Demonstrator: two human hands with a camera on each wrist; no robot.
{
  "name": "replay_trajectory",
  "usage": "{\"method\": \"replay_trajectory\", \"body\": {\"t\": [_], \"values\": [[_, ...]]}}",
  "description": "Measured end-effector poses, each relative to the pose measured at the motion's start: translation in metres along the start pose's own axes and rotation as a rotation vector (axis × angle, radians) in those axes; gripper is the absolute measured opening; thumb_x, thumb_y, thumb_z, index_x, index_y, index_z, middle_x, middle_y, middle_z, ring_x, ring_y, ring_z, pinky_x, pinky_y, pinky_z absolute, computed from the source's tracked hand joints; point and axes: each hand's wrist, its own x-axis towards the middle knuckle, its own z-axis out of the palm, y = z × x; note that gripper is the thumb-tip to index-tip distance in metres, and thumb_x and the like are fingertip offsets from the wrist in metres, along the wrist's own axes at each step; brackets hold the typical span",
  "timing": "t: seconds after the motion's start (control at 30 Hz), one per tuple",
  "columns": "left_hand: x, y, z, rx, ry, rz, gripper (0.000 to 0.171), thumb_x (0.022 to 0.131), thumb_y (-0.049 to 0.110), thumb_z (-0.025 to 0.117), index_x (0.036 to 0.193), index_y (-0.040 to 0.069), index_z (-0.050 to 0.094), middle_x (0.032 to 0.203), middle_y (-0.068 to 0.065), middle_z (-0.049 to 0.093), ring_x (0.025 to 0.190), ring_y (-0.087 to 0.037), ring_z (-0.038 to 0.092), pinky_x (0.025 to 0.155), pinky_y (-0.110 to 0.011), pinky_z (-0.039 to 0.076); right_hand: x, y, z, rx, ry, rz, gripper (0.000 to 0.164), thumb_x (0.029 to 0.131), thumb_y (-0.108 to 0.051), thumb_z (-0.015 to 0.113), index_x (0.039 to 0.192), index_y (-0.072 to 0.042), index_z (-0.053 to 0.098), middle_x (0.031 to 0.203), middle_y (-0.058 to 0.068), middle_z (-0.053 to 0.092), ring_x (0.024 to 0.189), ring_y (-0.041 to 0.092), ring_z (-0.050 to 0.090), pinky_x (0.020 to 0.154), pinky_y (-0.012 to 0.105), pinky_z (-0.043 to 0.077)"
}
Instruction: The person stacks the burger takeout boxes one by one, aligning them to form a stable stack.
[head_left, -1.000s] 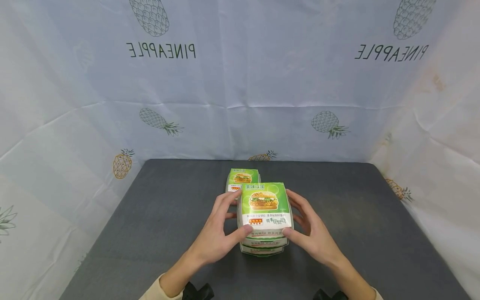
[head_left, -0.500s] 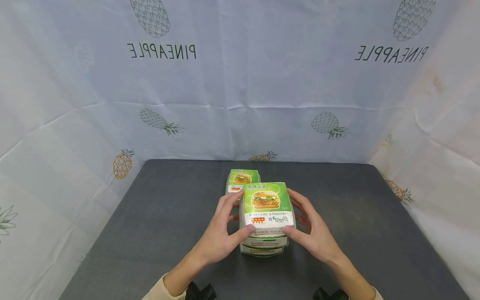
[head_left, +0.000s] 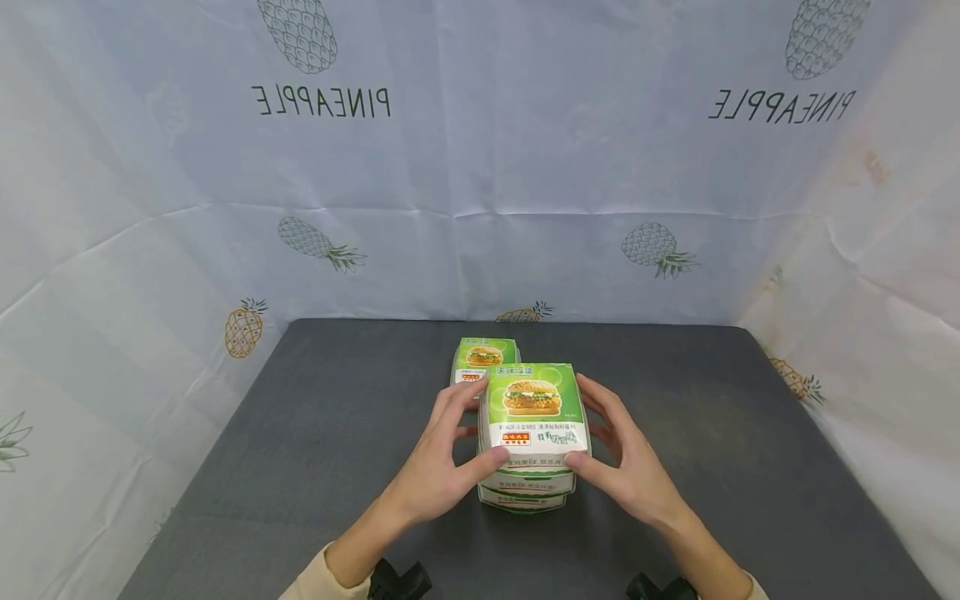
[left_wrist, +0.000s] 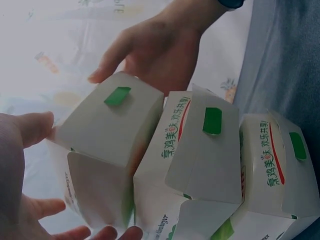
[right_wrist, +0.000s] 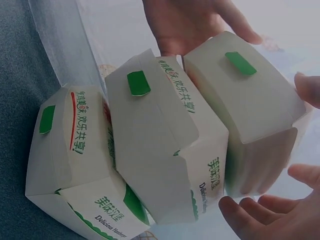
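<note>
Three white and green burger boxes stand stacked at the middle of the table. The top box (head_left: 534,408) shows a burger picture and sits slightly askew over the middle box (left_wrist: 205,155) and bottom box (left_wrist: 295,175). My left hand (head_left: 442,467) holds the top box from its left, thumb at the near edge and fingers along the side. On the opposite side my right hand (head_left: 630,467) grips it the same way. In the wrist views, green tabs mark the boxes' near faces.
Another green burger box (head_left: 486,354) stands behind the stack, slightly left and partly covered by it. The dark grey table (head_left: 337,400) is bordered at the back and sides by a pale pineapple-print cloth (head_left: 480,167).
The top box has shifted slightly right over the lower boxes, both hands moving with it. Over the last half second almost nothing moves.
</note>
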Motion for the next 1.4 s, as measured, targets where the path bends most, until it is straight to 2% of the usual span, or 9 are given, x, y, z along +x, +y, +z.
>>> {"method": "replay_trajectory", "body": {"t": [0.17, 0.33, 0.47, 0.6, 0.73, 0.9, 1.03, 1.2, 1.4], "values": [[0.0, -0.001, -0.005, -0.004, -0.014, 0.013, 0.075, 0.097, 0.023, 0.071, 0.159, 0.026, 0.031, 0.153, -0.003, 0.03, 0.132, -0.023, 0.043, 0.099, -0.045, 0.05, 0.0, -0.002, -0.001, -0.006, 0.005, 0.001, 0.088, 0.089, 0.0, 0.072, 0.162, -0.016, 0.027, 0.163, 0.001, 0.029, 0.145, 0.011, 0.033, 0.104, 0.022, 0.04], [0.001, -0.002, -0.012, -0.016, -0.017, -0.001, 0.068, 0.1, 0.021, 0.066, 0.159, 0.023, 0.032, 0.153, -0.006, 0.032, 0.133, -0.024, 0.045, 0.102, -0.046, 0.048, 0.0, -0.002, 0.0, -0.019, -0.013, 0.0, 0.089, 0.089, -0.001, 0.073, 0.162, -0.018, 0.026, 0.163, 0.0, 0.027, 0.145, 0.011, 0.032, 0.105, 0.021, 0.038], [0.003, -0.004, -0.018, -0.031, 0.003, -0.001, 0.062, 0.102, 0.019, 0.063, 0.158, 0.016, 0.035, 0.153, -0.011, 0.033, 0.134, -0.031, 0.046, 0.102, -0.047, 0.048, 0.001, -0.003, 0.001, -0.014, -0.024, -0.003, 0.091, 0.089, -0.001, 0.074, 0.162, -0.022, 0.025, 0.164, -0.001, 0.026, 0.146, 0.014, 0.032, 0.106, 0.023, 0.038], [0.009, -0.009, -0.023, -0.011, 0.045, 0.005, 0.057, 0.103, 0.019, 0.061, 0.155, 0.014, 0.039, 0.15, -0.013, 0.038, 0.134, -0.033, 0.047, 0.102, -0.051, 0.047, 0.001, -0.005, 0.002, -0.012, -0.026, 0.0, 0.092, 0.088, -0.002, 0.075, 0.162, -0.024, 0.025, 0.164, -0.002, 0.025, 0.146, 0.015, 0.031, 0.107, 0.026, 0.039], [0.017, -0.02, -0.027, 0.041, 0.101, 0.001, 0.052, 0.103, 0.019, 0.061, 0.152, 0.013, 0.044, 0.147, -0.013, 0.043, 0.132, -0.033, 0.049, 0.101, -0.053, 0.047, 0.001, -0.005, 0.003, -0.015, -0.026, -0.002, 0.093, 0.088, -0.003, 0.076, 0.162, -0.024, 0.024, 0.164, -0.001, 0.023, 0.146, 0.015, 0.03, 0.107, 0.025, 0.038], [0.032, -0.041, -0.029, 0.107, 0.168, 0.015, 0.045, 0.103, 0.018, 0.063, 0.145, 0.008, 0.052, 0.14, -0.014, 0.05, 0.126, -0.033, 0.052, 0.1, -0.05, 0.049, 0.0, -0.005, 0.002, -0.006, -0.026, -0.01, 0.094, 0.088, -0.001, 0.076, 0.163, -0.022, 0.024, 0.165, 0.0, 0.022, 0.146, 0.015, 0.029, 0.107, 0.023, 0.037], [0.044, -0.057, -0.03, 0.152, 0.217, 0.012, 0.041, 0.102, 0.022, 0.065, 0.14, 0.006, 0.057, 0.135, -0.016, 0.054, 0.123, -0.033, 0.055, 0.099, -0.052, 0.049, 0.001, -0.005, 0.001, -0.003, -0.023, -0.008, 0.094, 0.088, -0.001, 0.076, 0.163, -0.022, 0.023, 0.165, 0.0, 0.022, 0.147, 0.014, 0.029, 0.108, 0.021, 0.036], [0.056, -0.076, -0.031, 0.213, 0.238, -0.044, 0.045, 0.101, 0.027, 0.067, 0.139, 0.006, 0.058, 0.137, -0.015, 0.052, 0.122, -0.033, 0.053, 0.098, -0.053, 0.047, 0.0, -0.004, 0.001, -0.001, -0.023, -0.005, 0.094, 0.088, -0.001, 0.076, 0.163, -0.022, 0.023, 0.165, -0.001, 0.021, 0.147, 0.014, 0.029, 0.108, 0.02, 0.035], [0.066, -0.096, -0.031, 0.23, 0.169, -0.185, 0.063, 0.098, 0.035, 0.069, 0.15, 0.006, 0.047, 0.15, -0.017, 0.038, 0.135, -0.039, 0.043, 0.104, -0.055, 0.04, 0.0, -0.003, 0.001, -0.006, -0.018, -0.007, 0.094, 0.088, -0.001, 0.076, 0.163, -0.022, 0.024, 0.165, 0.0, 0.021, 0.146, 0.014, 0.03, 0.108, 0.021, 0.035]]}}
